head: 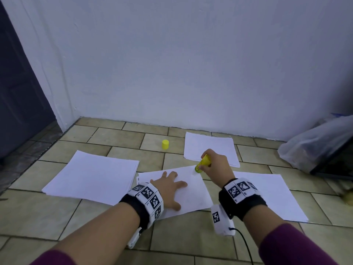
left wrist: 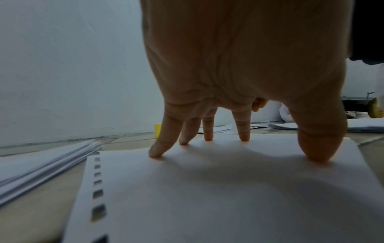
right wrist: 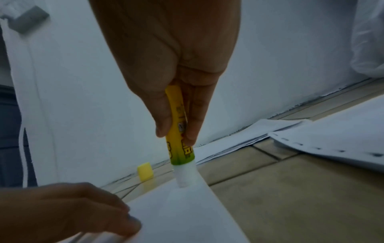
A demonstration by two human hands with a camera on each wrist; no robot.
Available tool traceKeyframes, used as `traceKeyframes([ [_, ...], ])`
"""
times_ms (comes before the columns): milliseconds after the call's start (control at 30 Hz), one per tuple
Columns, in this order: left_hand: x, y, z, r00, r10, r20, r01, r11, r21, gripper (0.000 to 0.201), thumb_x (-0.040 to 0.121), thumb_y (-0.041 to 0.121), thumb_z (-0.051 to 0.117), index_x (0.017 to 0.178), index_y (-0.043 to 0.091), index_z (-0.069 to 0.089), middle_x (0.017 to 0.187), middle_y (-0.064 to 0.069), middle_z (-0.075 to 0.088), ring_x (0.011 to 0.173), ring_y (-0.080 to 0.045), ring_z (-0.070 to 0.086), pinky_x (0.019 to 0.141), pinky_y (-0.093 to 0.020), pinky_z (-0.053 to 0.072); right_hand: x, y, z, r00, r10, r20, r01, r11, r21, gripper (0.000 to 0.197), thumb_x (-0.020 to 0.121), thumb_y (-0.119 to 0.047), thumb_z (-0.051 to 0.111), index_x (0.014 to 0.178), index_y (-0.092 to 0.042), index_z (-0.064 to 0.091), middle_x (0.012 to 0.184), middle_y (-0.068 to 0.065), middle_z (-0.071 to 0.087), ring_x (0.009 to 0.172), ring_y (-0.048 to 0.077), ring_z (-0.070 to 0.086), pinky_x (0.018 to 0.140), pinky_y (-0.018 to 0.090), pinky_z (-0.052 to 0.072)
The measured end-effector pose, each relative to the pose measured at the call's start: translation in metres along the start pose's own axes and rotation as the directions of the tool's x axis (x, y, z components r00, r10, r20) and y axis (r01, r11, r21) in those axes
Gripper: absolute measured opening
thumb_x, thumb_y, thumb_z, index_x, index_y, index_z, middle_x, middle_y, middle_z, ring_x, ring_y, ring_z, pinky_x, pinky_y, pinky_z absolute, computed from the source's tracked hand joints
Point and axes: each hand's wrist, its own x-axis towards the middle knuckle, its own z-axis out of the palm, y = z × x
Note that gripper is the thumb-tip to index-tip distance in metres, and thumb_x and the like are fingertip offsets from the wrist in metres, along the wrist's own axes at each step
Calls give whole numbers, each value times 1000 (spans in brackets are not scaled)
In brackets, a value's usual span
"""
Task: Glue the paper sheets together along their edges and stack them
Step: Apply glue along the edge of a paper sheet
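The flat white paper sheet with punched edge holes (head: 191, 190) looks matt and smooth. The yellow-and-green plastic glue stick (head: 202, 163) has a slightly glossy barrel and a waxy white tip. At 11 o'clock, the small yellow plastic cap (head: 165, 144) looks smooth. The beige tiled floor (head: 107, 138) shows a dull sheen with dark grout.

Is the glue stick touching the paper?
Touching. In the right wrist view, the glue stick's white tip presses on the sheet near its far corner, no gap visible.
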Motion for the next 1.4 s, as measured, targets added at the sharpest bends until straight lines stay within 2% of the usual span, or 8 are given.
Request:
traceKeyframes([
  [233,1,-2,-2,1000,9,5,-10,1000,21,81,84,51,64,149,42,17,158,0,1,145,-27,8,111,-57,27,8,-15,-5,997,-5,79,16,990,-143,29,84,-12,67,111,-11,56,100,10,56,85,21,50,69,27,42],
  [633,-3,-4,-9,997,69,-44,-68,997,26,74,81,49,69,141,28,31,150,-3,22,132,-25,33,104,-46,39,-43,-13,-34,940,-18,341,139,932,-335,29,76,-13,75,90,-25,53,102,1,55,88,18,54,60,18,40],
  [833,-6,-4,-18,998,61,-15,-60,998,30,55,92,45,55,142,32,36,156,-1,17,140,-24,29,113,-39,27,-44,-13,-40,925,-35,379,179,920,-349,31,74,-13,77,90,-25,54,97,-4,50,88,14,49,54,13,34],
  [933,-7,-5,-25,996,85,9,-85,995,58,46,99,30,42,145,31,35,158,-2,16,142,-21,26,115,-32,22,-41,-9,-48,948,-10,319,89,969,-232,38,70,-12,80,94,-21,52,95,0,56,77,14,57,51,15,40],
  [1067,-9,-9,-27,994,107,38,-113,971,212,61,94,21,49,148,38,25,156,-1,16,138,-26,26,105,-38,36,-41,-2,-56,997,24,72,-38,982,187,34,69,-6,81,89,-15,55,83,14,67,60,17,62,51,19,49],
  [1200,-8,-10,-23,994,107,-17,-101,972,213,67,88,45,60,146,37,28,140,-5,32,128,-23,35,97,-39,42,-41,3,-54,995,56,-87,-20,929,371,24,78,-4,75,94,-10,57,75,8,68,56,20,61,65,39,54],
  [1300,-6,-5,-19,990,126,-68,-107,965,238,72,83,56,62,141,22,34,135,-7,34,126,-24,33,93,-38,41,-37,6,-52,984,74,-164,-7,927,374,21,81,-7,71,91,-16,55,75,6,67,65,24,66,68,39,55],
  [1400,-5,-2,-15,984,142,-104,-120,973,198,74,83,54,63,137,11,35,148,-5,21,131,-22,28,93,-39,43,-31,7,-46,980,87,-178,-13,925,380,19,84,-9,68,95,-14,54,78,7,66,67,22,65,67,33,52],
])
